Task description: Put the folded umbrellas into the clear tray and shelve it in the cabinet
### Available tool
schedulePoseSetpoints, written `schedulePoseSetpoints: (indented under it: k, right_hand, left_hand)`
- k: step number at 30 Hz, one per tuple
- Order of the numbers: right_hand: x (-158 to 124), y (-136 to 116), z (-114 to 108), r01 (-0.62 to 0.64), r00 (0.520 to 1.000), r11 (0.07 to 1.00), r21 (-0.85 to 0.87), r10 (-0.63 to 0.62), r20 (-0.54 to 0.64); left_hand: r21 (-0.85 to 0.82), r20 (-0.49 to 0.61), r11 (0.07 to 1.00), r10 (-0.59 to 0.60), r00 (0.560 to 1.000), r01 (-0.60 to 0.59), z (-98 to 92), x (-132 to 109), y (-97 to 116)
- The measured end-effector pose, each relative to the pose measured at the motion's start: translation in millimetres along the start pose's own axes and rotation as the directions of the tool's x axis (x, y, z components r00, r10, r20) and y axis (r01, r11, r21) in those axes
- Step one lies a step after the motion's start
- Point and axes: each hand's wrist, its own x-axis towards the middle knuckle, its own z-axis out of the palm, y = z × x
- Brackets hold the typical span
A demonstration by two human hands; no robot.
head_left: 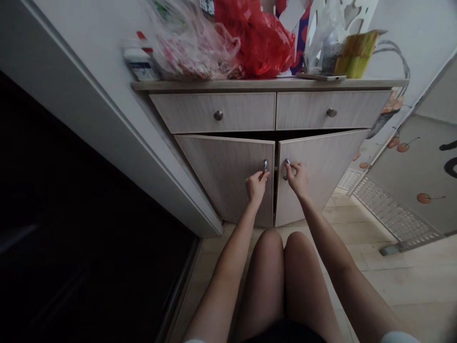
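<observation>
A low wooden cabinet (228,200) stands in front of me with two doors and two drawers above them. My left hand (256,185) is closed around the metal handle (265,165) of the left door (221,171). My right hand (297,178) is closed around the metal handle (286,163) of the right door (324,166). Both doors are pulled slightly ajar, with a dark gap showing along their top edge and between them. My knees (282,247) are just below the doors.
Two drawers with round knobs (218,115) (332,113) sit above the doors. On the cabinet top lie a red plastic bag (257,40), a pink bag (193,47), a yellow packet (357,52) and a phone (320,76). A dark doorway (71,214) is left, a sliding door (417,181) right.
</observation>
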Motion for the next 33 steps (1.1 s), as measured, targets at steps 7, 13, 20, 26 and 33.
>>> schedulePoseSetpoints:
  k: [7, 13, 20, 26, 33]
  right_hand:
    - [16.2, -8.5, 20.6, -0.052, 0.999, 0.995, -0.080, 0.052, -0.003]
    - [31.3, -12.8, 31.6, -0.103, 0.994, 0.989, -0.104, 0.107, 0.035]
    - [44.6, -12.5, 40.8, -0.113, 0.993, 0.986, -0.124, 0.118, 0.032]
    - [52.6, -16.7, 45.7, -0.153, 0.985, 0.976, -0.152, 0.164, 0.058]
    - [52.8, -12.4, 49.2, -0.151, 0.986, 0.980, -0.132, 0.159, 0.054]
  left_hand:
    - [0.074, 0.026, 0.997, -0.004, 1.000, 0.002, 14.5, 21.8, 5.2]
    - [0.113, 0.059, 0.994, 0.008, 0.998, -0.014, 20.6, 37.9, 8.7]
    - [0.158, 0.077, 0.987, 0.009, 0.997, -0.021, 26.3, 53.0, 8.5]
    - [0.180, 0.092, 0.983, 0.004, 0.996, -0.021, 31.1, 62.6, 7.1]
    - [0.174, 0.096, 0.984, 0.010, 0.995, -0.026, 34.8, 67.3, 2.3]
